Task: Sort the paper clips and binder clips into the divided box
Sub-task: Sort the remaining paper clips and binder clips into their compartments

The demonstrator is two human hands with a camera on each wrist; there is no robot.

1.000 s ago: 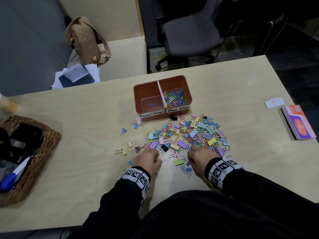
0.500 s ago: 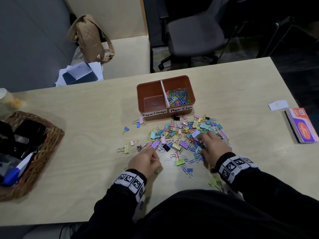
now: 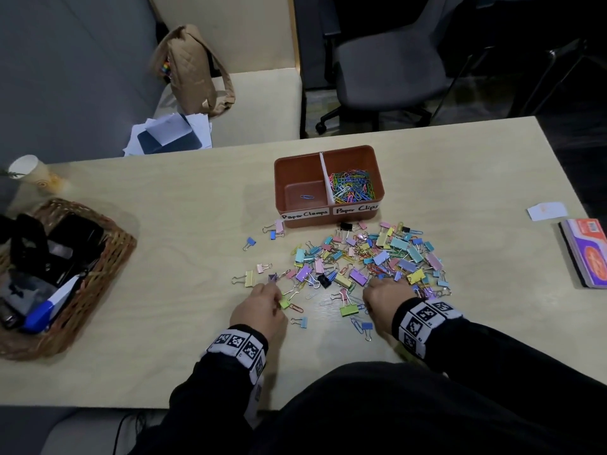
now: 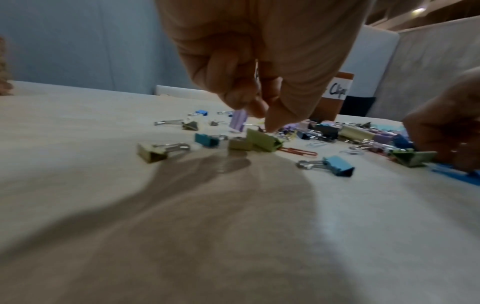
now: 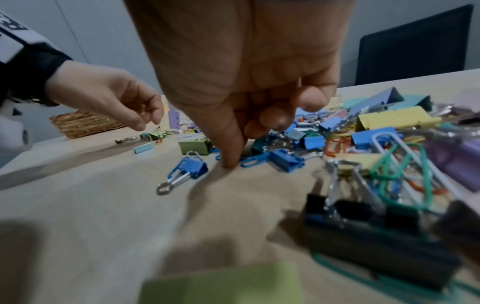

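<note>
1. At the near edge of the clip pile (image 3: 371,257), your left hand (image 3: 262,307) hangs knuckles-up, fingers curled down; metal wire shows between the fingertips (image 4: 255,107), though what they pinch cannot be told.
2. Your right hand (image 3: 384,298) is curled over the pile, thumb tip (image 5: 230,162) pressed to the wooden table (image 3: 164,224) beside a blue paper clip (image 5: 253,161); no grasp is visible.
3. Binder clips are folded pastel metal with wire handles; paper clips are coated wire loops.
4. The divided box (image 3: 328,188), brown plastic with rounded corners, stands just beyond the pile; its right compartment holds paper clips.
</note>
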